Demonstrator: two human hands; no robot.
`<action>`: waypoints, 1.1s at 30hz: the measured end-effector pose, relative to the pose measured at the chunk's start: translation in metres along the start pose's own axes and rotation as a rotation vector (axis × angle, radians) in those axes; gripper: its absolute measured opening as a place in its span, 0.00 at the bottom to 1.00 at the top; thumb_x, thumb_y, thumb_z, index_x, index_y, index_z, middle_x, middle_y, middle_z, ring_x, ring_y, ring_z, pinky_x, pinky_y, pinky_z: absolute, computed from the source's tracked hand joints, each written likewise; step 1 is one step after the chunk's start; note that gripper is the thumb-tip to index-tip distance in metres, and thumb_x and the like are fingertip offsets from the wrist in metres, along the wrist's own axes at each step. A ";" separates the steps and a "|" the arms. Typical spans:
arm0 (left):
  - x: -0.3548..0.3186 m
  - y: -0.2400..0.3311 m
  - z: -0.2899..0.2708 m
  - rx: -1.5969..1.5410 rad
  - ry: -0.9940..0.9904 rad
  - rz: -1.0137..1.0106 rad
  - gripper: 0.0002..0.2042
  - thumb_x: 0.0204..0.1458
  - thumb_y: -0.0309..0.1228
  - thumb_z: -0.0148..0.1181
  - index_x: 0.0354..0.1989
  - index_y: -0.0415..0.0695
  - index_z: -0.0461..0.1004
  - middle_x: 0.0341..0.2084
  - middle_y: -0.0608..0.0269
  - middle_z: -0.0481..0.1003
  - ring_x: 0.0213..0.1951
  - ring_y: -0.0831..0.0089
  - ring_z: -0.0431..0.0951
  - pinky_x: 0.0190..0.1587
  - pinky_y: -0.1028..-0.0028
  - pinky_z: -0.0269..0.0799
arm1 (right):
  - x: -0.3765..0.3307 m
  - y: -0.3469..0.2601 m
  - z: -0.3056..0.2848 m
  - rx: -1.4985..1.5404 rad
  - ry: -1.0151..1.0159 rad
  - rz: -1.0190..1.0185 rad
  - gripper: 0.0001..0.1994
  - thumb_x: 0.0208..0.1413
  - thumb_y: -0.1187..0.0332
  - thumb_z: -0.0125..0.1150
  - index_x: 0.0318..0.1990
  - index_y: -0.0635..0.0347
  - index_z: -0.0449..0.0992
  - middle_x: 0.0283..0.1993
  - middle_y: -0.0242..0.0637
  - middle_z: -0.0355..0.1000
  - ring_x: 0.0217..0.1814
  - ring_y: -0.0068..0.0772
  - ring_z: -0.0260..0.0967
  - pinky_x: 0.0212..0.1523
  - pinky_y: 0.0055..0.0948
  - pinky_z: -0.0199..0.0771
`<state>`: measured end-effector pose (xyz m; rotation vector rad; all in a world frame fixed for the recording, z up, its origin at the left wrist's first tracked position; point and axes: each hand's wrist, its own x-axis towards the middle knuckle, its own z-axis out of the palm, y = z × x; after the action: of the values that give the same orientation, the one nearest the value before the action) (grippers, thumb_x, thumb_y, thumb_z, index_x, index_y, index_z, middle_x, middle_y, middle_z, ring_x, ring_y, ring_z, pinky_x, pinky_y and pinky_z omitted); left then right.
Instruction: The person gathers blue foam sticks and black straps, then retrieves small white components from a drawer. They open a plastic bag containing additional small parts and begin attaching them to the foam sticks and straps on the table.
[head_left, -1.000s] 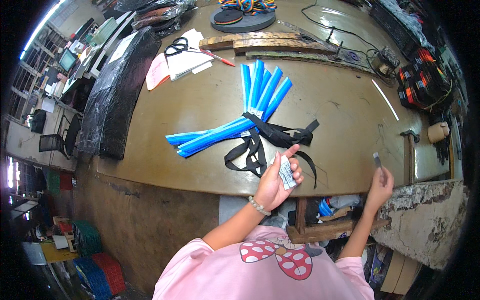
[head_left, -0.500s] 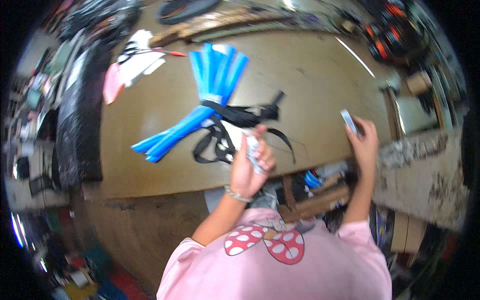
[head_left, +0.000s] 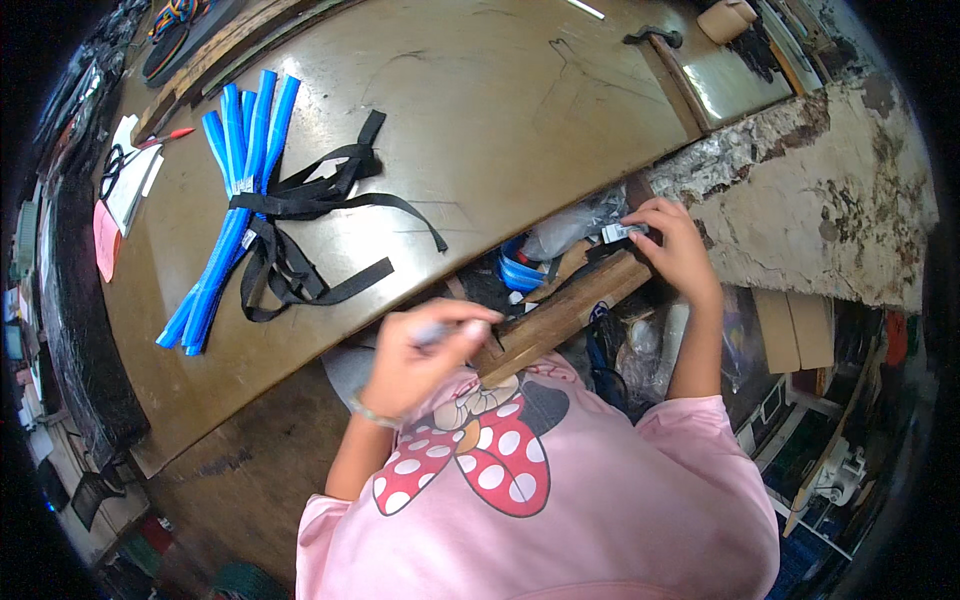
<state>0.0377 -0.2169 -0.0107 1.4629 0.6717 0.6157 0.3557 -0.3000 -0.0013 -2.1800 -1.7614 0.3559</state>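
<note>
My right hand point(head_left: 678, 245) is above the far right end of the open drawer, thumb and fingers pinched on a small white printed tag point(head_left: 618, 232). My left hand point(head_left: 415, 350) is by the drawer's near left side, fingers curled round a small whitish thing point(head_left: 430, 334), blurred and mostly covered. Its forefinger points toward the drawer. On the table lies a bundle of blue tubular strips point(head_left: 235, 215), cinched at the middle by black webbing straps point(head_left: 300, 203) whose loose ends trail over the tabletop. A small white label point(head_left: 243, 186) shows at the binding.
The brown table point(head_left: 480, 130) has an open drawer with a wooden front point(head_left: 570, 315), holding clear plastic and a blue coil point(head_left: 518, 268). Scissors point(head_left: 113, 165), a red pen point(head_left: 168, 137) and papers lie at the left. A hammer point(head_left: 655, 38) rests far right, near a crumbling wall ledge point(head_left: 810, 190).
The view has swung right. My right hand, with the tag, has come from over the tabletop to the drawer. My left hand has drawn back from the straps toward the drawer.
</note>
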 end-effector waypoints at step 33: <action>0.078 -0.063 0.076 1.338 0.024 -0.133 0.18 0.47 0.43 0.56 0.37 0.39 0.73 0.34 0.48 0.74 0.35 0.53 0.75 0.37 0.60 0.71 | -0.009 -0.009 0.053 -0.187 -0.211 -0.126 0.14 0.54 0.56 0.49 0.37 0.54 0.77 0.30 0.41 0.74 0.38 0.41 0.71 0.40 0.42 0.60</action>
<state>0.1447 -0.2122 -0.0770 2.5846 1.3014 -0.0116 0.3254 -0.3024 -0.0460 -2.2102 -2.1118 0.4197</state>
